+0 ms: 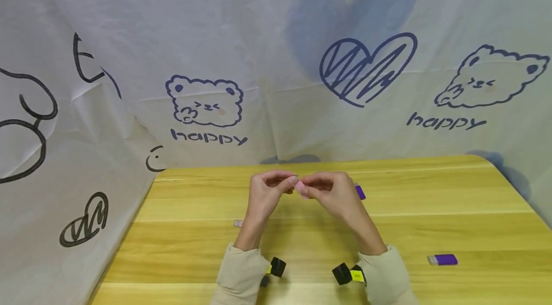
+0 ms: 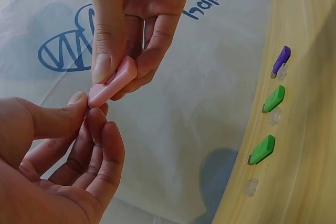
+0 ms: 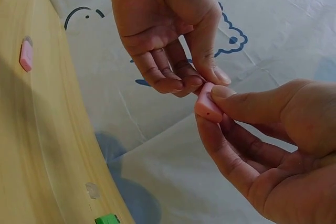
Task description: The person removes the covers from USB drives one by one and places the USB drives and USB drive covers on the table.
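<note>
You hold a small pink plastic USB stick (image 2: pixel 114 84) up between your two hands, above the yellow wood-grain table (image 1: pixel 194 257). Your right hand (image 1: pixel 334 192) pinches its body between thumb and fingers, the thumb flat along one face. Your left hand (image 1: pixel 268 193) has thumb and fingertips brought narrowly together at the opposite end of the stick; exactly what they grip there is hidden from you. The long axis slants in every view: in the head view it runs from upper left, at your left fingertips, to lower right, in your right grip; in the left wrist view it rises from lower left to upper right. Its blunt end, marked with a tiny dark hole, faces toward your right wrist camera, and its other end points into your left fingers. On the table, a second pink plastic USB stick (image 3: pixel 26 55) lies near your left wrist, its metal connector pointing left in the head view. A purple USB stick with a silver connector (image 1: pixel 446 259) lies well apart to your right, its connector also pointing left. The left wrist view shows another purple stick (image 2: pixel 283 58) and two green plastic USB sticks (image 2: pixel 268 124) in a row, with small clear plastic pieces (image 2: pixel 251 187) beside them. Your beige sleeves (image 1: pixel 241 269) reach in below, and a white cloth with blue drawings (image 1: pixel 267 56) hangs behind.
</note>
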A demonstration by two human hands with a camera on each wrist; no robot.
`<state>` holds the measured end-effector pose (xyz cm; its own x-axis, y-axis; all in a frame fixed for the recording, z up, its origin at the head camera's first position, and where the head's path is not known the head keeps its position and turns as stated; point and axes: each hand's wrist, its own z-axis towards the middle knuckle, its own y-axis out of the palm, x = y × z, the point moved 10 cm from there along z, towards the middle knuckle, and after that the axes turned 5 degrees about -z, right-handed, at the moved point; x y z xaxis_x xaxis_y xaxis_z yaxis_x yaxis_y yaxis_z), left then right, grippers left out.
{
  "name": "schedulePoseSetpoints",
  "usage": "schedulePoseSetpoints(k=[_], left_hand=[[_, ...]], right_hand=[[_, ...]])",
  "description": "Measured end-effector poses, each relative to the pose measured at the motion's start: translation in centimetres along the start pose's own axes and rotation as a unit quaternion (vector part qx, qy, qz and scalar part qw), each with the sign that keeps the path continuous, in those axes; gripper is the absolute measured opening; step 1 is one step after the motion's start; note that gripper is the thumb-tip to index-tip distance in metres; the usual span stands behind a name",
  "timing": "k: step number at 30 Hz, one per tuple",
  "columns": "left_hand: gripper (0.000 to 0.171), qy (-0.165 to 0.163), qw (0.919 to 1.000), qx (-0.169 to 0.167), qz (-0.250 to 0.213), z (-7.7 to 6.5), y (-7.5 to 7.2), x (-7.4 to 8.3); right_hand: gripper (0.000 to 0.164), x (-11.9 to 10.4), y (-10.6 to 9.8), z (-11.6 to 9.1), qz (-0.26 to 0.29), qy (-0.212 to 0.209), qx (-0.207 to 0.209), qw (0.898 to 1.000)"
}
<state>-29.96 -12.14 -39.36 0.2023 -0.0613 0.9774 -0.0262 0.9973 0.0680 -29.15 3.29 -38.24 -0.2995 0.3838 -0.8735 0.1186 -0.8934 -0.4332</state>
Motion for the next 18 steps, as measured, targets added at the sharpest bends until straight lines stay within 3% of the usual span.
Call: schedulePoseSetpoints(k=[11, 18], left_hand=[[0.013, -0.003, 0.9999, 0.009, -0.014, -0.2, 0.1, 0.0], [0.013, -0.036, 0.9988, 0.023, -0.025, -0.3, 0.3, -1.1]], right_hand=[[0.026, -0.1, 0.0, -0.1, 0.005, 0.003, -0.018, 1.000], [0.020, 0.2, -0.3, -0.1, -0.029, 0.013, -0.023, 0.999]])
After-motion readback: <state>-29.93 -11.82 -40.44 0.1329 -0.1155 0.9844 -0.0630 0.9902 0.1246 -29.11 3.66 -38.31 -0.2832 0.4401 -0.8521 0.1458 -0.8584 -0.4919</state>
